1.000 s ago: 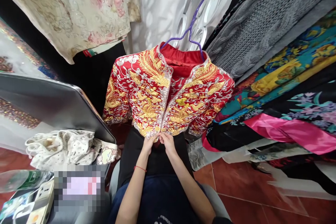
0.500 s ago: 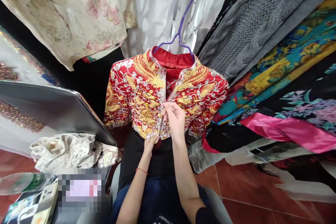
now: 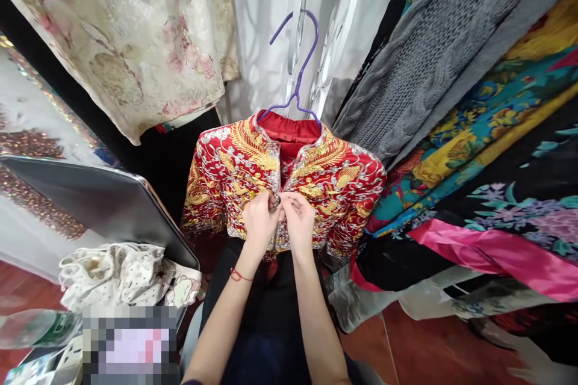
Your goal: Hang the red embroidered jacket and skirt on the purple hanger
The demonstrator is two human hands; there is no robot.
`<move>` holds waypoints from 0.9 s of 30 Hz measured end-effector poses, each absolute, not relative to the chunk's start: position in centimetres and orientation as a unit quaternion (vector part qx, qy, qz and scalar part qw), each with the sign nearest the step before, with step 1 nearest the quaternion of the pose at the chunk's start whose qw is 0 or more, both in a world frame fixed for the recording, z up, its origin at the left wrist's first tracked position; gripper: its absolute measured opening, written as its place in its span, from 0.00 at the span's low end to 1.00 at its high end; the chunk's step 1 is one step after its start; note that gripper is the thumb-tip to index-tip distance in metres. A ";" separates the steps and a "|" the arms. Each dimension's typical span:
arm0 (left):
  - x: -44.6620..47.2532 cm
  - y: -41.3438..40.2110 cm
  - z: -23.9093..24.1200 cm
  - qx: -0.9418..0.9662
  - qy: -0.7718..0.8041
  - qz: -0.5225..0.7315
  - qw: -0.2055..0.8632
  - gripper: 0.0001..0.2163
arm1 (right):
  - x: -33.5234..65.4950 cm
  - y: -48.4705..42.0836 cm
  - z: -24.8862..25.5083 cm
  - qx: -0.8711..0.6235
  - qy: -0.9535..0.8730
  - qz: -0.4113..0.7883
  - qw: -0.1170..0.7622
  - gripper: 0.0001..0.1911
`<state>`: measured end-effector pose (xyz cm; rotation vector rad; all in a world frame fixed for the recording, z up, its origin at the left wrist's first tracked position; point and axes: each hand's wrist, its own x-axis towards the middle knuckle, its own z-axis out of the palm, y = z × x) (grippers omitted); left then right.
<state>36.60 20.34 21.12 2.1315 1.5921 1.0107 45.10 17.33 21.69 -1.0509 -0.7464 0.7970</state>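
A red jacket (image 3: 343, 183) with gold and silver embroidery hangs on a purple hanger (image 3: 298, 78) straight ahead. My left hand (image 3: 258, 221) and my right hand (image 3: 300, 219) meet at the jacket's front opening, about halfway up. Both are closed in a pinch, each on one front edge, where a small silver fastening shows between the fingertips. A red string circles my left wrist. A black garment (image 3: 271, 295) hangs below the jacket.
Patterned fabrics (image 3: 487, 150) and a grey knit (image 3: 433, 48) fill the right side. A pale floral cloth (image 3: 135, 42) hangs upper left. At the left are a grey tabletop (image 3: 90, 204), a spotted white bag (image 3: 117, 274) and a plastic bottle (image 3: 36, 328). Red floor tiles (image 3: 433, 355) lie below.
Both hands rose from the jacket's bottom hem to the middle of its front opening, the right hand first, then the left. The view tilted so the hanger's hook shows.
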 end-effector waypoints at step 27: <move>34.3 20.3 20.8 0.780 0.510 0.309 0.190 0.11 | 44.2 20.9 27.9 -0.492 -0.402 0.227 0.738 0.16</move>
